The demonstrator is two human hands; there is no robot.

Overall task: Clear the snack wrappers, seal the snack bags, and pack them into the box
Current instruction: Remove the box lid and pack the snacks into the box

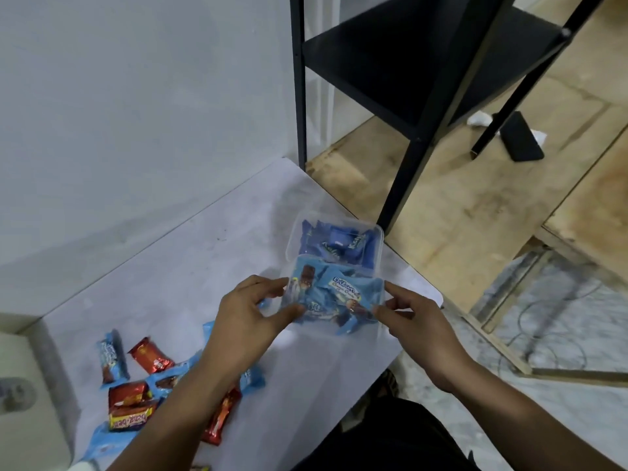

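White table (pixel 210 232): both hands' grip pinches clear box (pixel 334 266) between them.

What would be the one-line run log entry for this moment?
left hand: grips clear plastic box | right hand: grips box | box: holds blue snack packs | table: red and blue snack packs remain

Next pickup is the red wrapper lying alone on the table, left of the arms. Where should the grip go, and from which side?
Take the red wrapper across its middle, coming straight down from above. It lies flat on the white table, long and narrow, with open table along both long sides. Its crimped ends look flimsy, and the blue wrapper sits close to its left.
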